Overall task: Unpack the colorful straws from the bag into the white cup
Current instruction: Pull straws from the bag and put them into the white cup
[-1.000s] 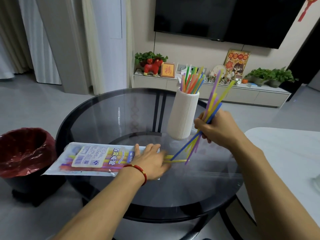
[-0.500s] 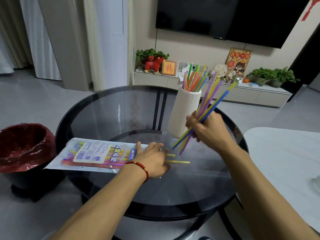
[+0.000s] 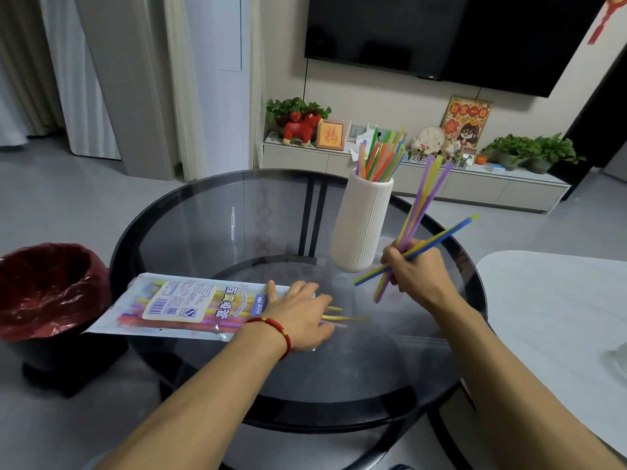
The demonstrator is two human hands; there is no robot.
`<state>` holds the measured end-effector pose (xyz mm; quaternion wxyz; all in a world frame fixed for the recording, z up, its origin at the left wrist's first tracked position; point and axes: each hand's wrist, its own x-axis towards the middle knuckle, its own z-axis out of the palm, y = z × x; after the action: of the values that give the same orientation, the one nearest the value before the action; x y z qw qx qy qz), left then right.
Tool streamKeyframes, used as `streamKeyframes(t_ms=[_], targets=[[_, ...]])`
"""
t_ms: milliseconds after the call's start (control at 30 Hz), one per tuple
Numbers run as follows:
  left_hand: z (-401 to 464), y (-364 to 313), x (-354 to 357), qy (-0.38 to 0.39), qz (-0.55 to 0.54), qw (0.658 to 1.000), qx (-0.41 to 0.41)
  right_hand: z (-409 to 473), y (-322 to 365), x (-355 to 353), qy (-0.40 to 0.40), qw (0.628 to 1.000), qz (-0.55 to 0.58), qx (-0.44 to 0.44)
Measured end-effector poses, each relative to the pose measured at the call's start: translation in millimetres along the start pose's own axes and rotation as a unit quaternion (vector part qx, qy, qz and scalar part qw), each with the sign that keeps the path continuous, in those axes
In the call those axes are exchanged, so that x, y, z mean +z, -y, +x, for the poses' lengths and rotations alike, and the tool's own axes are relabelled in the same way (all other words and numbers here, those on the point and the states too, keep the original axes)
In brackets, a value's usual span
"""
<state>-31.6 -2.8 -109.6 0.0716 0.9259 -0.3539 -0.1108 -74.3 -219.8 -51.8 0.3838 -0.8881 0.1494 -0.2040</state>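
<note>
- The right hand [image 3: 415, 269] grips a splayed bunch of loose straws [image 3: 422, 212] just right of the white cup [image 3: 364, 222]; one blue-yellow straw crosses the others and could slip out.
- Lowering that fanned bunch may snag the straws already in the cup or tip it over.
- The left hand [image 3: 298, 317], fingers spread flat, pins the bag [image 3: 176, 305] on the desk [image 3: 190, 228]; straws poking from its mouth could roll away.

cups [image 3: 363, 225]: 1 | straw bags [image 3: 183, 305]: 1 | hands: 2 – left [image 3: 300, 317], right [image 3: 412, 273] | bins [image 3: 44, 290]: 1
</note>
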Motion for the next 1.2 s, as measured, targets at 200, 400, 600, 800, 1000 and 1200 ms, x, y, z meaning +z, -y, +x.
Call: streamKeyframes(t_ms=[200,400,600,800,1000,1200], targets=[[-0.2,-0.7,0.3,0.004,0.006,1.000,0.002,-4.3,6.1,-10.2,0.070,0.996,-0.047,-0.023],[-0.8,-1.8,-0.9,0.003,0.009,1.000,0.002,-6.0,21.5,-6.6,0.115,0.987,-0.098,-0.059],[-1.8,-1.3,-1.1,0.006,0.009,1.000,0.003,-8.3,20.5,-2.1,0.141,0.985,-0.083,-0.046],[2.7,-13.5,-8.4,-0.088,-0.050,0.995,0.024,-6.5,21.1,-5.1,0.102,0.993,0.052,-0.014],[1.9,-49.5,-28.5,-0.129,-0.500,0.852,-0.086,-10.2,26.2,2.3,0.060,0.965,0.256,0.022],[4.6,-47.3,-42.0,-0.166,-0.853,0.447,-0.210,-23.0,37.5,9.2,0.061,0.968,0.242,-0.004]])
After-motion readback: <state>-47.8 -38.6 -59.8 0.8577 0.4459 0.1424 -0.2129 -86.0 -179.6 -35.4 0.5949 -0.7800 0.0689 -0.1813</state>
